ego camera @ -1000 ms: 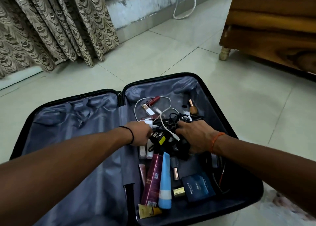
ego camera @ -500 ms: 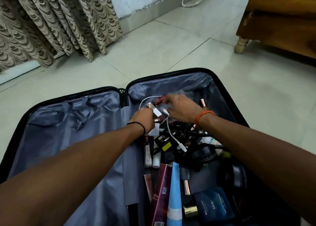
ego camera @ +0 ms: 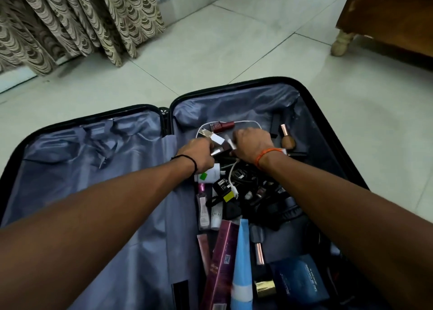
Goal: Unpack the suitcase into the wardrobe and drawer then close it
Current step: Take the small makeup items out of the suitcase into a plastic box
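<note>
Floor: pale glossy tiles [ego camera: 210, 52] are seen; a patterned curtain [ego camera: 70, 21] hangs at the upper left and a wooden furniture piece [ego camera: 393, 21] on a turned foot stands at the upper right.
Suitcase: a black hard-shell suitcase [ego camera: 311, 91] is laid open flat on the tiles; grey-blue lining is seen in both halves.
Left half: only loose lining and straps are seen.
Right half: a clutter of small items is held here.
Left hand [ego camera: 196, 155]: fingers are curled together over small silver-and-white pieces at the far end of the clutter; a black band is worn at the wrist.
Right hand [ego camera: 251, 145]: fingers are bent down into the tangle just beside the left hand; whether anything is clamped cannot be told. An orange thread is worn at the wrist.
Cable: a white cable [ego camera: 234, 122] is looped beyond and under both hands.
Near items: a light blue tube [ego camera: 242, 263], a maroon box [ego camera: 222, 258] and a dark blue box [ego camera: 302, 279] are laid side by side.
Writing: print on the blue box, the black adapter [ego camera: 223, 188] and the maroon box is too blurred to be read.
</note>
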